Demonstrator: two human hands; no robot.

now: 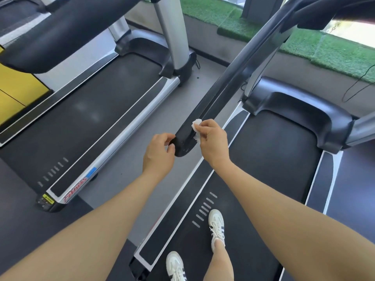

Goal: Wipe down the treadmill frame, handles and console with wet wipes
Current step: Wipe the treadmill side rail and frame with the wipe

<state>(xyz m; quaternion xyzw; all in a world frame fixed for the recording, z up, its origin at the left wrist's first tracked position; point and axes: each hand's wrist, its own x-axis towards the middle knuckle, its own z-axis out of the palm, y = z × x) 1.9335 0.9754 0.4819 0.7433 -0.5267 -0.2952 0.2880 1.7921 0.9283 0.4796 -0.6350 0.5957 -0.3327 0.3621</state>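
Observation:
A long black handrail point(223, 88) of the treadmill runs from the upper right down to its rounded end at the centre. My right hand point(213, 142) pinches a crumpled white wet wipe point(196, 126) against the rail's right side near that end. My left hand point(160, 153) grips the left side of the rounded rail end with curled fingers and thumb. The console point(332, 9) is only partly visible at the top right. I stand on the black belt point(269, 159), with my white sneakers point(216, 224) below.
A second treadmill point(97, 110) stands to the left, with a grey upright point(172, 33) and a black console arm. Grey floor point(142, 151) lies between the two machines. A ledge with green artificial turf point(304, 41) runs along the window behind. A yellow panel point(16, 90) is at the far left.

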